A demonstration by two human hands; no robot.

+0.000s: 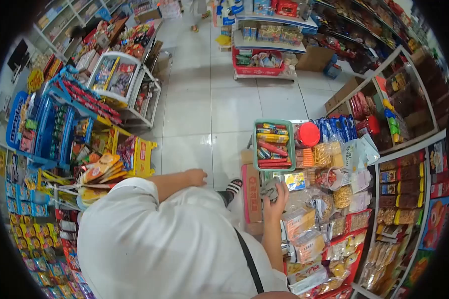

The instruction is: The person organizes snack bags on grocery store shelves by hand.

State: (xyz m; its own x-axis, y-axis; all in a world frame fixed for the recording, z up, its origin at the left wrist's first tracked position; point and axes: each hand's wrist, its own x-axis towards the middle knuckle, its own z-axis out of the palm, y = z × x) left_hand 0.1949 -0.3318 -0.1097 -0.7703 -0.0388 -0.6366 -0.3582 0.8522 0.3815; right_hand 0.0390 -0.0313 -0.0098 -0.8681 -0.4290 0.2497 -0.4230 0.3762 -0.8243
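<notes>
My right hand (278, 198) is closed on a crumpled grey cloth (269, 188) at the near left edge of a snack display. Just beyond it stands a green basket (256, 144) filled with sausage-like sticks in red and yellow wrappers. A flat packet with a yellow and blue label (295, 181) lies right beside the cloth. Over the floor, away from any goods, hangs my left hand (196, 177); its fingers are loosely bent, with nothing seen in them. Clear bags of biscuits (300, 223) sit close to my right wrist.
A red-lidded jar (308, 133) and blue packets (336, 128) stand behind the basket. A cardboard box (253, 197) rests low by my foot. On the left are a blue candy rack (47, 129) and yellow display (143, 157). A tiled aisle (187, 109) runs ahead toward a shelf unit (269, 37).
</notes>
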